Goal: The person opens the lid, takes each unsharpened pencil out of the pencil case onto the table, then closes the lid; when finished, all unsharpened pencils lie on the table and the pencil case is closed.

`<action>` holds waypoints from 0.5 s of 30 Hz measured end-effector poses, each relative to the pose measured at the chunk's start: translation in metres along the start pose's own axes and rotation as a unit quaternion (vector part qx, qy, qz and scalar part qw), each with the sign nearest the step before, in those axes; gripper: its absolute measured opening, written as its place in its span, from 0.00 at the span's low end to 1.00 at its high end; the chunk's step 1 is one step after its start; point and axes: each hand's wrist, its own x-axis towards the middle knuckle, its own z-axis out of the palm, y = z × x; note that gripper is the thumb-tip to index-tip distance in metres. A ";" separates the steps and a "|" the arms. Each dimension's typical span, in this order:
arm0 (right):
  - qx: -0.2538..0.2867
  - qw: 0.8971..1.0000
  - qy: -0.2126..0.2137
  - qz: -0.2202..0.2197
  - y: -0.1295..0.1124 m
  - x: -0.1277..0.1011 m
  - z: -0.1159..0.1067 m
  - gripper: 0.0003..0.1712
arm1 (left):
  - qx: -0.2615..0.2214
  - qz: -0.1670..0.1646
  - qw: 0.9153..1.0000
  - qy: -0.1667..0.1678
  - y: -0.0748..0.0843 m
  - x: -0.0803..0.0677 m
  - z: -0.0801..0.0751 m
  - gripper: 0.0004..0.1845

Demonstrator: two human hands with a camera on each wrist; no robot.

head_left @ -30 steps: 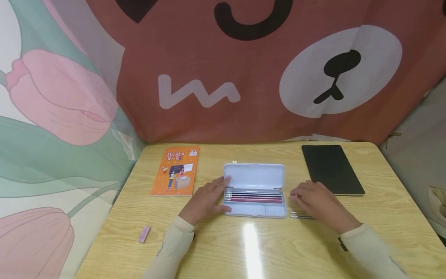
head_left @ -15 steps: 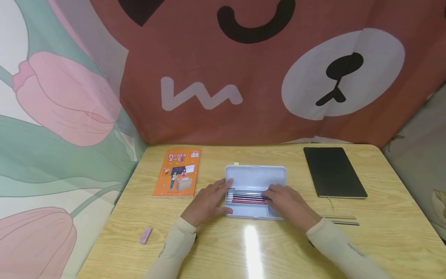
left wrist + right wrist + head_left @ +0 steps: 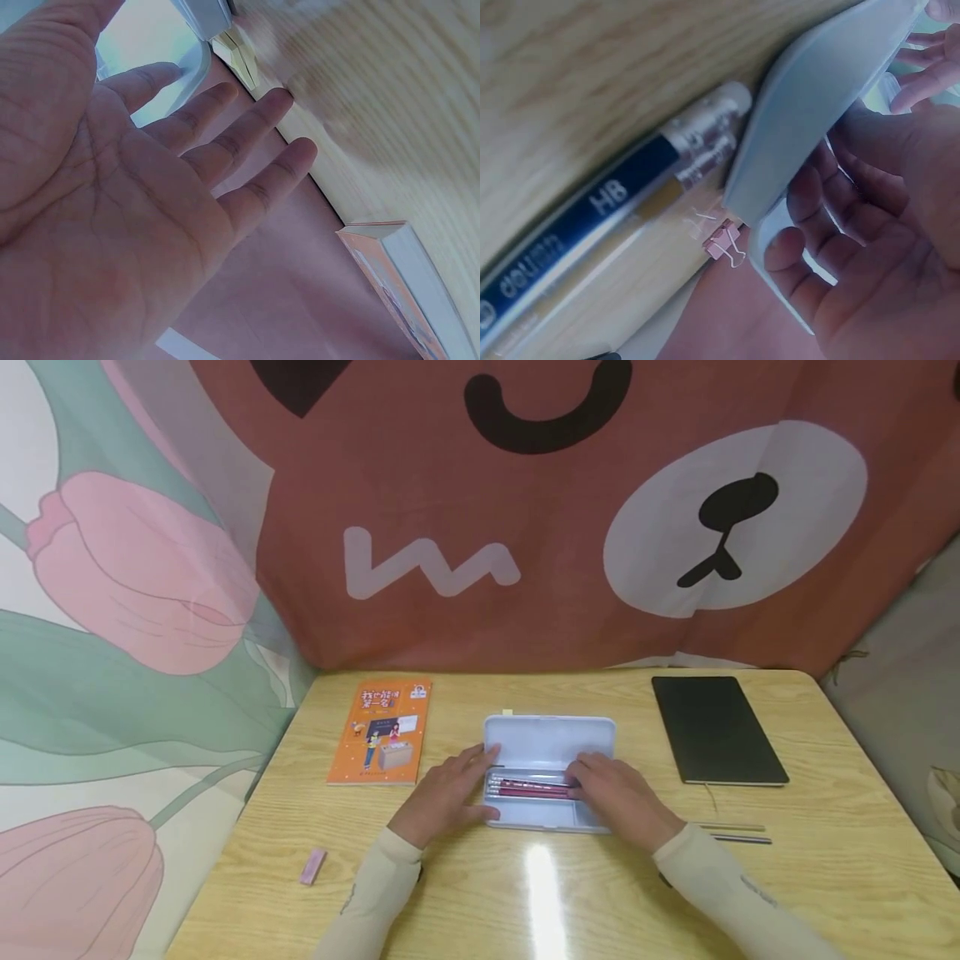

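A pale pencil case (image 3: 531,814) lies with its lid raised at the middle of the table. Inside are several pencils (image 3: 525,789), red ones uppermost and one lying aslant. My left hand (image 3: 442,793) spreads at the case's left end, with the thumb at the front edge and the index fingertip by the lid; its fingers look straight in the left wrist view. Over the right half of the case, my right hand (image 3: 618,797) curls its fingers down at the pencils' right ends and pinches there. The fingertips are partly hidden by the case wall in the right wrist view.
Two pencils, one gold and one dark blue marked HB (image 3: 604,199), lie right of the case. A black notebook (image 3: 720,731) is at the back right, an orange book (image 3: 381,731) at the back left. Nearer are an eraser (image 3: 312,866) and a pink binder clip (image 3: 723,240).
My right hand has moved left from beside the case to inside it, uncovering the two pencils on the table. The pencils inside have shifted askew. My left hand has stayed.
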 end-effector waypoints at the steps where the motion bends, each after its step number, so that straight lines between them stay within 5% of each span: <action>1: -0.003 1.000 0.000 0.000 0.000 0.000 0.000 0.10 | -0.001 -0.001 1.000 0.001 0.000 0.000 0.000 0.53; 8: -0.002 1.000 -0.003 -0.006 0.002 -0.004 -0.001 0.10 | -0.006 -0.005 1.000 -0.001 0.001 0.001 -0.001 0.53; 15: -0.123 0.991 -0.021 -0.051 0.001 -0.003 -0.001 0.17 | -0.011 -0.007 1.000 -0.002 0.000 0.000 0.001 0.53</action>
